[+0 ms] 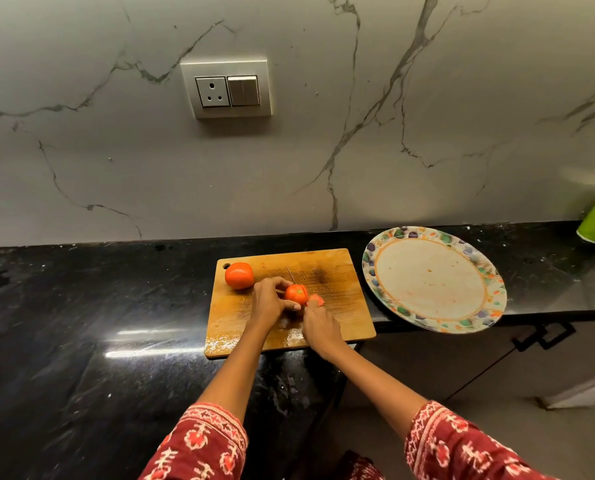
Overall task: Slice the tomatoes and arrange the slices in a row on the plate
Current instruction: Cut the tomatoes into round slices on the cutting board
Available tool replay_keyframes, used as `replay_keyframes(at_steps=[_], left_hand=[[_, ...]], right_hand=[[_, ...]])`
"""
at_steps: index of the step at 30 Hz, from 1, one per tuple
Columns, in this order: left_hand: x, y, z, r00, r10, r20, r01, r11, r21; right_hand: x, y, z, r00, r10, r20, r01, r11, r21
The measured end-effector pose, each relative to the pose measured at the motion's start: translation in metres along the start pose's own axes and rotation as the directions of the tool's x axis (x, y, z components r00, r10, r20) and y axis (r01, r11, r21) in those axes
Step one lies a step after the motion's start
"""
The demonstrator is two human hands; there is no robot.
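On the wooden cutting board [324, 268], the left hand [270, 299] grips a tomato [296, 294] while the right hand [320, 327] holds a knife [291, 274] (handle hidden in the fist) cutting into it. A slice [316, 301] lies just beside it. A whole tomato [239, 275] sits near the board's far left corner; the patterned plate [434, 233] lies right of the board.

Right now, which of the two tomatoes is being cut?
The tomato near the board's middle: the left hand grips it and the knife is in it, a slice beside it. The whole tomato by the board's hole lies untouched.
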State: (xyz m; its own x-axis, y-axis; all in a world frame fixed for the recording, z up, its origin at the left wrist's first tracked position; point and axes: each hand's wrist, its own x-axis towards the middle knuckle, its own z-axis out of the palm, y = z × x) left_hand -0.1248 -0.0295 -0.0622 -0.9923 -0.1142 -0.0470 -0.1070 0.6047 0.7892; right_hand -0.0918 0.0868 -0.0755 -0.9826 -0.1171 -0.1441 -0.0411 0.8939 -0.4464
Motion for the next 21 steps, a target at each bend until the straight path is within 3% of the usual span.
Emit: replay_keyframes(at_steps=[14,21], left_hand=[[-0.001,0.003,-0.001,1.0,-0.01,0.001,0.01,1.0,0.019],[-0.002,0.001,-0.001,1.0,-0.026,-0.006,0.026,1.0,-0.004]], right_hand=[[0.0,-0.002,-0.004,0.999,0.035,0.008,-0.035,0.999,0.006],[-0.019,0.013,-0.002,0.997,-0.006,0.075,0.015,0.992,-0.124]])
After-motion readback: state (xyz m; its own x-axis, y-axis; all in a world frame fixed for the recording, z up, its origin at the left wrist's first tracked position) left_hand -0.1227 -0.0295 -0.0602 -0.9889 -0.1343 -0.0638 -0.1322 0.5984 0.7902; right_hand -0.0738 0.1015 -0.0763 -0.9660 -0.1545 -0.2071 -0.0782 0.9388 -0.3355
